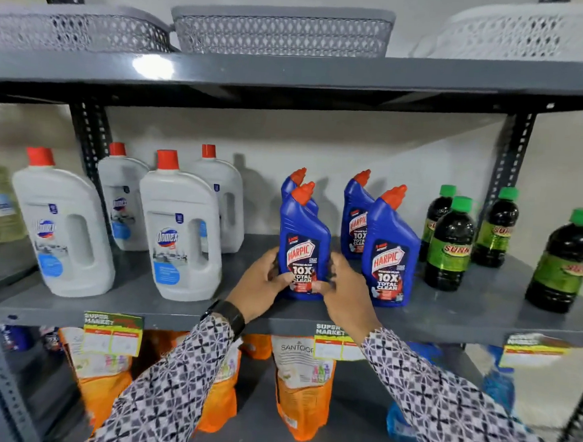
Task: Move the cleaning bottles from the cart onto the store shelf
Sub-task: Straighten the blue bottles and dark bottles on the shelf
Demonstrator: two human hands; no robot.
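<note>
On the shelf (448, 319), left hand (262, 280) and right hand (347, 289), arms outstretched, apparently clasp the upright Harpic bottle (304, 235).

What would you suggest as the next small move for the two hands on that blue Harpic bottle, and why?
Probably let go and draw both hands back. The front-left Harpic bottle already stands upright on the shelf, level with the other front Harpic bottle, label forward, while the left hand and right hand clasp its base.
</note>
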